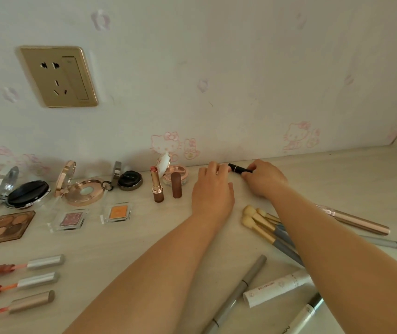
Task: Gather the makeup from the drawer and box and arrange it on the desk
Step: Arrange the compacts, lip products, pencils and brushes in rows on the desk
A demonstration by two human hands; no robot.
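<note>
The black lipstick (238, 169), pinched in our right hand (263, 178) and curled left hand (213, 182), could topple the open lipstick (157, 186) at nine o'clock.

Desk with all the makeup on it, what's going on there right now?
A person is laying makeup out on the desk. Both hands hold a black lipstick tube near the wall: the right hand pinches one end, the left hand grips the other. An opened lipstick and its brown cap stand just left. Compacts, eyeshadow pans and lip glosses are lined up at left; brushes and pencils lie unsorted at right.
</note>
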